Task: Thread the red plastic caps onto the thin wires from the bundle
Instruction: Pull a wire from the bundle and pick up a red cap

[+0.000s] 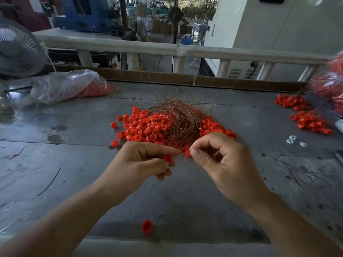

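A heap of red plastic caps [144, 125] lies on the grey table, with a curved bundle of thin copper-coloured wires [178, 119] on top of it. My left hand [146, 162] holds a red cap [168, 158] between thumb and curled fingers. My right hand [222, 160] pinches another red cap [187, 153] with thumb and forefinger, just in front of the bundle's near end. A thin wire end shows between the two hands. One loose cap [147, 226] lies near the table's front edge.
Two groups of caps on wires [310, 122] lie at the right, beside a bag of red caps [332, 86]. A clear plastic bag with caps [74, 86] and a white fan [16, 51] stand at the left. Small white parts [295, 140] lie at right. A low cardboard wall [167, 76] borders the back.
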